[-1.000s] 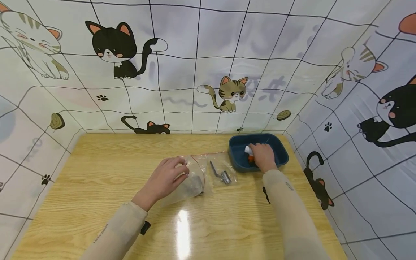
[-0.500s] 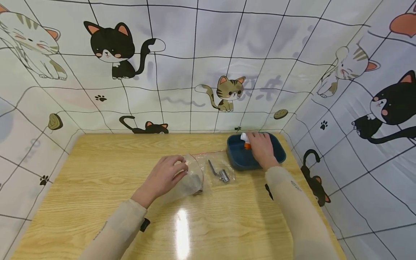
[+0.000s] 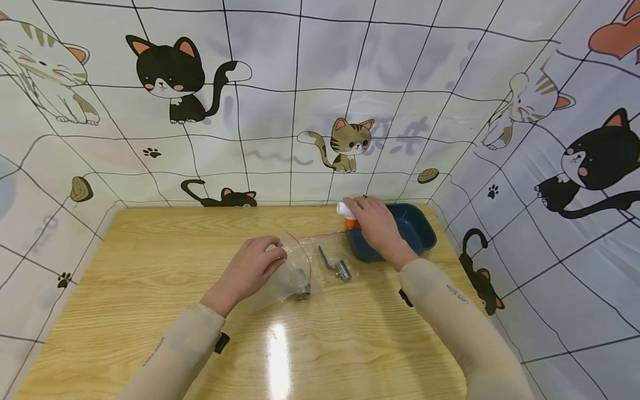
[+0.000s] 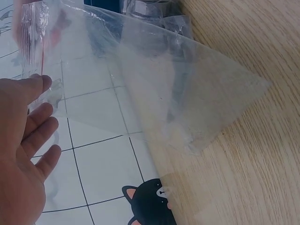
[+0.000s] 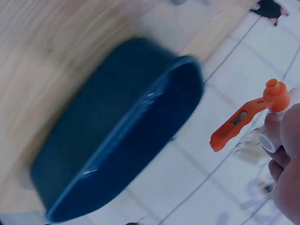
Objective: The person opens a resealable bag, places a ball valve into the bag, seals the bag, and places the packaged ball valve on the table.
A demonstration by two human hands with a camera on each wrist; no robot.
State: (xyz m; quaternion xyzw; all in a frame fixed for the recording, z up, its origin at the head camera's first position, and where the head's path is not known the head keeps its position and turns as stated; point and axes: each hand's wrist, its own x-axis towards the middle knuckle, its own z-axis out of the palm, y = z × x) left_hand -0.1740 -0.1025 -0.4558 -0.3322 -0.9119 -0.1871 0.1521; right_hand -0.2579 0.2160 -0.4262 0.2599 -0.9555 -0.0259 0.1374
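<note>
My left hand (image 3: 250, 266) pinches the upper edge of a clear zip bag (image 4: 150, 65) between thumb and forefinger, holding its mouth up off the table. A dark grey part (image 3: 302, 291) lies at the bag's lower end, blurred by the plastic. My right hand (image 3: 378, 229) grips a white plastic ball valve (image 3: 345, 210) with an orange lever handle (image 5: 236, 123). Fingers cover part of its white body. The valve is above the left rim of a dark blue plastic tub (image 3: 426, 236), whose visible inside holds nothing.
Between the held bag and the tub lies a second clear zip bag (image 3: 356, 273), containing a shiny metal fitting (image 3: 343, 270) and a thin grey rod (image 3: 326, 258). A cat-printed white sheet (image 3: 280, 111) hangs behind the wooden table (image 3: 165, 244) and along both sides.
My right hand has lifted the valve out of the blue tub and carried it left, past the tub's left rim. My left hand stays at the bag.
</note>
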